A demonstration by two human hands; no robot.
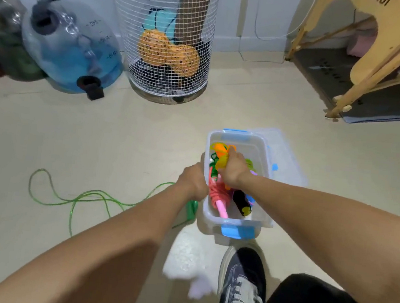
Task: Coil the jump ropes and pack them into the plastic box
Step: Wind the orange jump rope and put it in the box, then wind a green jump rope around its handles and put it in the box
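A clear plastic box (263,147) with blue latches stands on the floor in front of me. My right hand (232,170) is inside it, shut on a coiled yellow and orange jump rope (221,151). Under it lie a pink coiled rope (217,197), a black-handled one (241,201) and green cord. My left hand (192,181) grips the box's left rim. A loose green jump rope (87,195) sprawls on the floor to the left, its green handle (192,210) beside the box.
The box's clear lid (288,160) lies to its right. A wire mesh basket (168,38) and a blue water jug (70,43) stand at the back wall. A wooden frame (374,58) is at the back right. My shoe (243,277) is just below the box.
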